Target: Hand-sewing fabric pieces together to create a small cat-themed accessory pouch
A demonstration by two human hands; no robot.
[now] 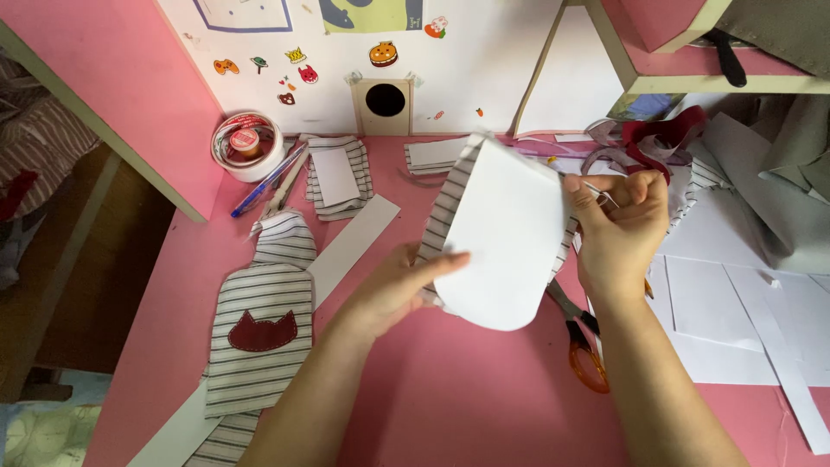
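Centrally, above the pink tabletop: left hand clasped on the lower left edge of a white paper pattern piece, thumb laid across its front, fingers behind against striped fabric backing the paper. Right hand closed at the pattern piece's right edge, fingertips pinched on a thin pin or needle; too small to tell which. Pattern piece tilted, rounded end down, held clear of the tabletop. Just below the pattern piece, under the right wrist: orange-handled scissors, lying on the tabletop. Right of the pattern piece: white paper sheets spread flat, grey cloth beyond them, dark red fabric scraps up near the shelf. Left of the pattern piece: long white paper strip lying diagonally, then a striped fabric piece with a dark red cat-head patch sewn on. Further up and left of the pattern piece: small stack of striped pieces topped with white paper, blue pen beside it, roll of tape against the pink side wall. Behind the pattern piece: white back wall with small stickers and a round dark hole.
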